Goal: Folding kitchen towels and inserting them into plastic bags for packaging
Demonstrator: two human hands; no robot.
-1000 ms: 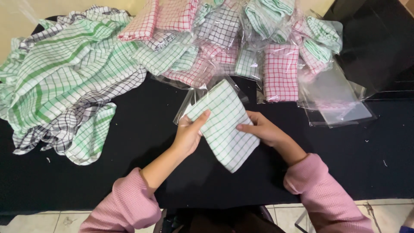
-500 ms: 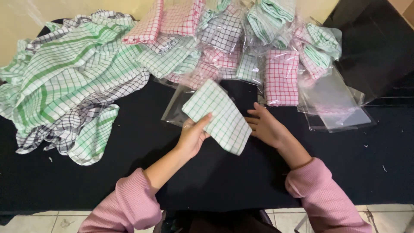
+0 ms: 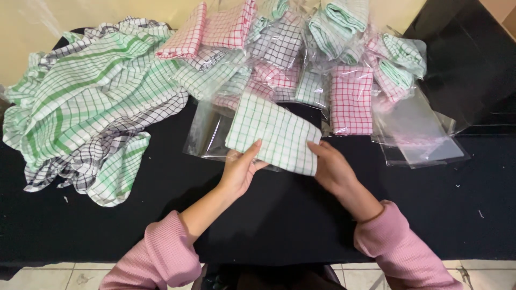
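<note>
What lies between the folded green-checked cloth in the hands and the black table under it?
In the head view, a clear plastic bag lies flat on the black table, directly under the folded green-checked cloth held by the left hand and right hand.

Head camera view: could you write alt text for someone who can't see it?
Two hands, left and right, hold a folded green-checked cloth over a clear bag on a black table. Loose checked cloths lie left; bagged cloths behind.

head cam | worn up top, looking steeply down | close over black table | single view, nothing shared
</note>
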